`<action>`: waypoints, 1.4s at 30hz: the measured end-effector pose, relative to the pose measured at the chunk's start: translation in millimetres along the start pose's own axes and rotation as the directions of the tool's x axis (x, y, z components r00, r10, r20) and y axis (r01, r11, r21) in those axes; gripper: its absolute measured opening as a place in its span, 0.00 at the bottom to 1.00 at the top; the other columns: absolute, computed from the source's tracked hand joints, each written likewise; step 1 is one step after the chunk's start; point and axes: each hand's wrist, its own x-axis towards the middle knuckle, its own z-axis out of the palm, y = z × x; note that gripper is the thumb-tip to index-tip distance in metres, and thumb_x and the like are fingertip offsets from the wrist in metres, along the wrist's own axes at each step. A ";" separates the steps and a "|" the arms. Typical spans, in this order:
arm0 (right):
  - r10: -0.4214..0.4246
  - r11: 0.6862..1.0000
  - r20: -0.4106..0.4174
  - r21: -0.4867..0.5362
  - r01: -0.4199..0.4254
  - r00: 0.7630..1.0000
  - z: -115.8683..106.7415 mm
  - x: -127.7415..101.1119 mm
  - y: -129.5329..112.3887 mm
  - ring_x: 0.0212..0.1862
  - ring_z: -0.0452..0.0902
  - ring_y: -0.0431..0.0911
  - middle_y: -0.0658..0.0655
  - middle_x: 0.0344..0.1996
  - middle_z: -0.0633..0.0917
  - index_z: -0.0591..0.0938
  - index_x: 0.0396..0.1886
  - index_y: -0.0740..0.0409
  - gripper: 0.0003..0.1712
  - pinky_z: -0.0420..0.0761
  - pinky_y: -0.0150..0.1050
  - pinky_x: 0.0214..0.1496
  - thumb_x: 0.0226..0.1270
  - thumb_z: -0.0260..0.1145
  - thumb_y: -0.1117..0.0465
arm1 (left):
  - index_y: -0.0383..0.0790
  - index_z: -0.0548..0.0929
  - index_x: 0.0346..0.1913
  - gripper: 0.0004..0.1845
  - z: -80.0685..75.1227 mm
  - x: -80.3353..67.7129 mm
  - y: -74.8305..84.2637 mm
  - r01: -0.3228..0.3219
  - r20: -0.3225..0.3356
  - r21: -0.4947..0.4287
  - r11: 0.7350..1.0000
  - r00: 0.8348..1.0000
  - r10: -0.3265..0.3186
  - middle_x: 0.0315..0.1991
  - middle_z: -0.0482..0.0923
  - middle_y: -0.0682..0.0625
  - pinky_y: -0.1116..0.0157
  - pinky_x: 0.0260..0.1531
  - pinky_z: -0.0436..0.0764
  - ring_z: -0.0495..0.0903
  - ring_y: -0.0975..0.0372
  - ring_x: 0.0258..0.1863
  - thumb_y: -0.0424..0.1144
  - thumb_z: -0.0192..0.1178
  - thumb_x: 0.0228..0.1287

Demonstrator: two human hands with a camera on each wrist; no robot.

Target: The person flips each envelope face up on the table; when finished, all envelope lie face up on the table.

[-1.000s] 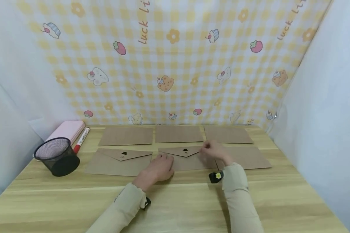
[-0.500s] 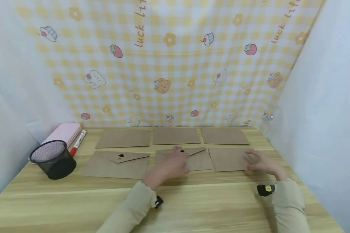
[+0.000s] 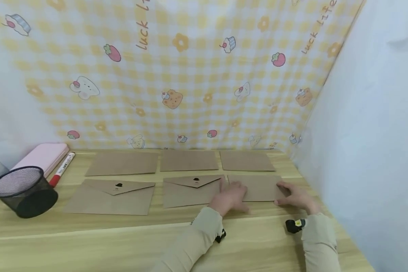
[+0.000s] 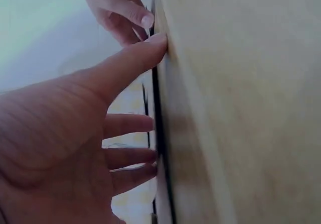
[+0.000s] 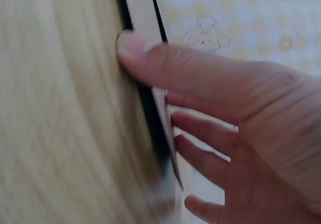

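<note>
In the head view, a plain brown envelope [image 3: 260,187] lies flat at the right end of the front row. My right hand [image 3: 297,197] is at its right edge, thumb near the front corner and fingers further back. My left hand [image 3: 228,198] is over its left end, fingers loosely spread. The left wrist view shows the left hand's [image 4: 75,118] fingertips low by the table surface, with the thumb extended. In the right wrist view, the right hand's [image 5: 235,103] thumb lies across the thin envelope edge. To the left is an envelope [image 3: 187,196] with a pointed flap and a hat print.
Another flap-side-up envelope [image 3: 113,202] lies further left. Three plain envelopes form the back row, the middle one [image 3: 189,160] among them. At the left are a black mesh cup [image 3: 23,192], a red-capped marker [image 3: 62,169] and a pink case [image 3: 42,158]. A white curtain [image 3: 370,132] borders the right.
Both hands have moved right from the middle flapped envelope to the plain envelope at the right. The right hand went first and the left followed. The head view has turned a little right.
</note>
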 end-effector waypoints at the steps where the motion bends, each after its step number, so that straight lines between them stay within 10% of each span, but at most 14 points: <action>1: -0.006 1.000 -0.011 -0.011 0.006 1.000 -0.5 -1.7 -0.4 0.61 0.56 0.72 0.78 0.59 0.65 0.66 0.60 0.77 0.45 0.58 0.63 0.58 0.49 0.74 0.53 | 0.47 0.79 0.47 0.21 -0.2 1.1 0.7 -0.016 -0.032 0.043 0.999 0.999 0.018 0.49 0.76 0.54 0.45 0.61 0.54 0.72 0.61 0.53 0.54 0.65 0.54; 8: 0.045 0.999 -0.026 0.032 -0.044 0.999 -7.1 -7.5 5.4 0.61 0.60 0.68 0.70 0.58 0.72 0.75 0.57 0.65 0.32 0.63 0.61 0.57 0.62 0.63 0.46 | 0.40 0.75 0.34 0.03 -1.7 5.1 -4.5 -0.127 -0.138 -0.049 0.991 0.983 0.119 0.26 0.74 0.53 0.69 0.29 0.73 0.74 0.63 0.28 0.34 0.54 0.67; 14: 0.093 0.987 -0.135 0.144 -0.073 0.987 -0.1 -11.7 23.4 0.59 0.67 0.64 0.67 0.54 0.77 0.79 0.53 0.63 0.27 0.66 0.57 0.56 0.67 0.59 0.46 | 0.35 0.69 0.51 0.11 1.5 5.9 -12.9 -0.057 -0.142 -0.245 0.968 0.990 0.022 0.17 0.63 0.54 0.70 0.13 0.62 0.59 0.65 0.12 0.37 0.43 0.74; 17: 0.125 0.969 -0.212 0.236 -0.074 0.969 3.3 -11.5 28.1 0.53 0.72 0.57 0.65 0.48 0.80 0.79 0.50 0.65 0.26 0.70 0.49 0.53 0.66 0.60 0.47 | 0.29 0.58 0.63 0.23 2.7 8.2 -18.7 -0.004 -0.163 -0.406 0.914 0.984 -0.068 0.12 0.60 0.54 0.71 0.09 0.59 0.56 0.66 0.08 0.40 0.43 0.74; 23: 0.237 0.936 -0.431 0.342 -0.085 0.871 6.9 -6.0 22.7 0.26 0.65 0.40 0.52 0.22 0.75 0.68 0.31 0.63 0.24 0.67 0.33 0.25 0.59 0.67 0.48 | 0.32 0.71 0.37 0.12 -4.5 7.9 -23.8 0.014 -0.260 -0.570 0.821 0.945 -0.197 0.12 0.59 0.53 0.71 0.14 0.62 0.58 0.65 0.10 0.41 0.52 0.69; 29: 0.217 0.951 -0.585 0.307 -0.035 0.782 14.9 0.7 17.3 0.23 0.65 0.42 0.54 0.20 0.75 0.73 0.20 0.65 0.26 0.67 0.34 0.24 0.57 0.68 0.46 | 0.44 0.55 0.16 0.25 -5.6 4.8 -26.9 -0.062 -0.343 -0.681 0.730 0.907 -0.243 0.10 0.49 0.56 0.72 0.13 0.56 0.50 0.66 0.10 0.40 0.58 0.65; 35: 0.225 0.947 -0.577 0.319 -0.036 0.785 17.6 2.8 14.4 0.30 0.73 0.43 0.61 0.31 0.82 0.79 0.27 0.70 0.27 0.72 0.31 0.29 0.61 0.65 0.46 | 0.43 0.64 0.19 0.19 -6.9 4.7 -29.9 -0.069 -0.377 -0.643 0.762 0.896 -0.236 0.14 0.59 0.55 0.72 0.19 0.64 0.59 0.67 0.13 0.39 0.61 0.62; 42: 0.214 0.839 -0.476 0.537 0.088 0.853 17.0 6.4 13.1 0.27 0.81 0.43 0.72 0.52 0.72 0.67 0.29 0.75 0.25 0.81 0.37 0.32 0.69 0.57 0.53 | 0.40 0.75 0.27 0.10 -12.0 2.5 -26.9 -0.071 -0.353 -0.634 0.770 0.912 -0.206 0.21 0.72 0.54 0.71 0.23 0.70 0.67 0.66 0.18 0.40 0.62 0.62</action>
